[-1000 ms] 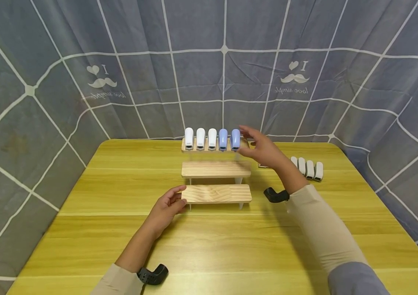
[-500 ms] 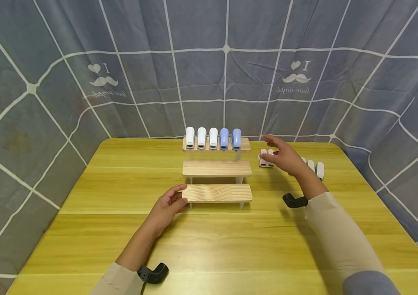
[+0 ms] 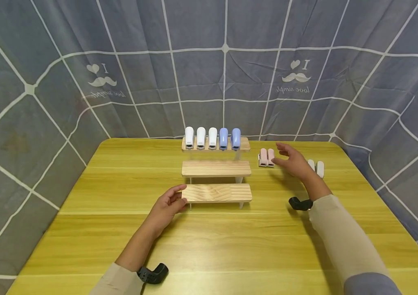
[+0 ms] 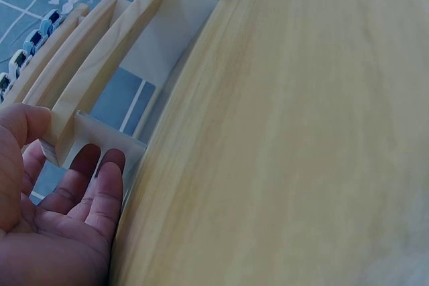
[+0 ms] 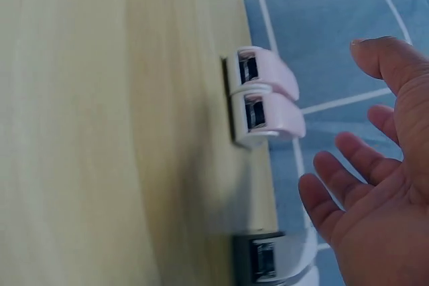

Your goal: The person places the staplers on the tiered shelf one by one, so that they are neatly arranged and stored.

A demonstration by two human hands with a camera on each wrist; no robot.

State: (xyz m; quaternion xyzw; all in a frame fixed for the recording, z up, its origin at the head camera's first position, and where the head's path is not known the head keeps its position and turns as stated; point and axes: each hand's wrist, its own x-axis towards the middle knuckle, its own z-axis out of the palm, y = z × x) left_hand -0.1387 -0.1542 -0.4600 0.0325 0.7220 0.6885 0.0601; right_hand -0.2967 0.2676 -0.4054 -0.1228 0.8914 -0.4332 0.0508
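My left hand [image 3: 162, 211] holds the left end of the lowest wooden board of a three-step display stand [image 3: 216, 192]. In the left wrist view the thumb lies on the board's end [image 4: 67, 122], with the other fingers beneath, near the clear leg. My right hand [image 3: 293, 162] hovers with nothing in it, fingers spread, just right of two pink mini staplers [image 3: 266, 157] standing side by side. On the stand's top board, three white staplers [image 3: 201, 137] and two blue staplers [image 3: 235, 138] form a row. White staplers with dark bases [image 3: 319, 169] are partly hidden behind my right hand.
The stand's middle board [image 3: 216, 168] bears nothing. A yellow wood-grain table [image 3: 209, 246] carries everything. Grey-blue curtain [image 3: 194, 78] with white lines surrounds its back and sides.
My right hand has moved right, away from the blue stapler at the top board's end, passing over the pink staplers and uncovering them. The left hand has stayed on the lowest board.
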